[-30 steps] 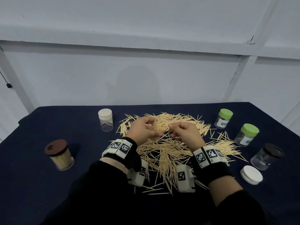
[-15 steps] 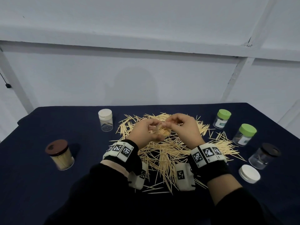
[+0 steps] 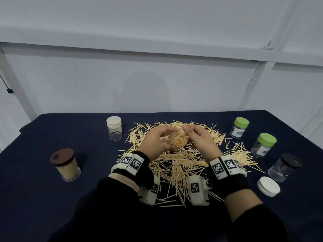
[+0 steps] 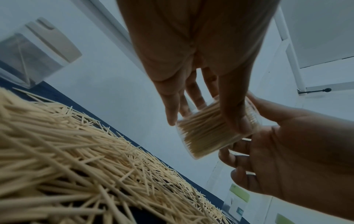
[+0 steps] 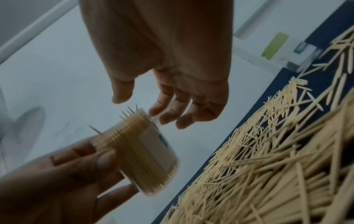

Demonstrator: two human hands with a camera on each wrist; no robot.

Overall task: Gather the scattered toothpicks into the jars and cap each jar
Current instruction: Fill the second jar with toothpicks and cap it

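Note:
A clear open jar (image 3: 179, 141) packed with toothpicks is gripped between the thumb and fingers of my left hand (image 3: 167, 137) above the pile, tilted with its mouth toward me. The left wrist view shows the thumb across the jar (image 4: 214, 128). My right hand (image 3: 190, 133) hovers just right of the jar with relaxed fingers. In the right wrist view its fingertips (image 5: 155, 112) sit near the rim of the jar (image 5: 141, 148) and hold nothing. Loose toothpicks (image 3: 183, 163) lie in a wide heap on the dark blue table (image 3: 52, 133).
At the left stand a white-capped jar (image 3: 114, 128) and a brown-lidded jar (image 3: 65, 165) full of toothpicks. At the right stand two green-capped jars (image 3: 239, 127) (image 3: 264, 144) and a dark-lidded jar (image 3: 284, 167). A loose white cap (image 3: 268, 186) lies beside them.
My right hand's fingers have come off the jar's mouth and opened. The left hand has tipped the jar so that its filled mouth faces me.

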